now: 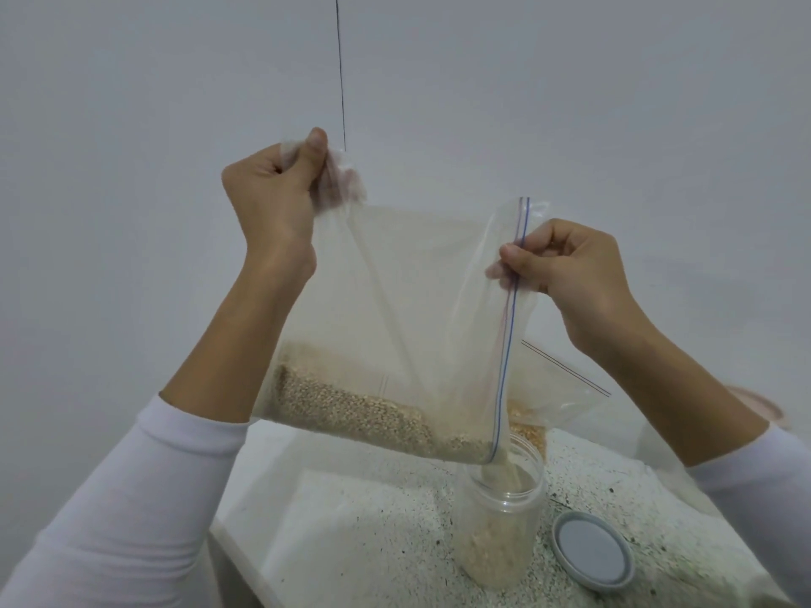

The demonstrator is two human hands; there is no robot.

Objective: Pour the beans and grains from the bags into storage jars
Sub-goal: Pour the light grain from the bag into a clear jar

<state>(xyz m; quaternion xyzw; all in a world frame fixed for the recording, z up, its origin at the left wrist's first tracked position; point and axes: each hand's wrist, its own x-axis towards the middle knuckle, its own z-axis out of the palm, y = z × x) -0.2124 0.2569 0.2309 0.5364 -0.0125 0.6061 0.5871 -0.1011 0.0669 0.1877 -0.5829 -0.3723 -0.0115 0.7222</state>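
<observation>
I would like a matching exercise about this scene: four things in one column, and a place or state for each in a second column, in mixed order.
Things:
1. zip bag
2. jar
3. lid
4. second bag

Places or states:
A. lying flat on the table, right of the jar
B. held up tilted by both hands, left hand and right hand
C. standing open, grain falling into it
D. resting on the table behind the jar

Pairs: 1-B, 2-C, 3-A, 4-D
</observation>
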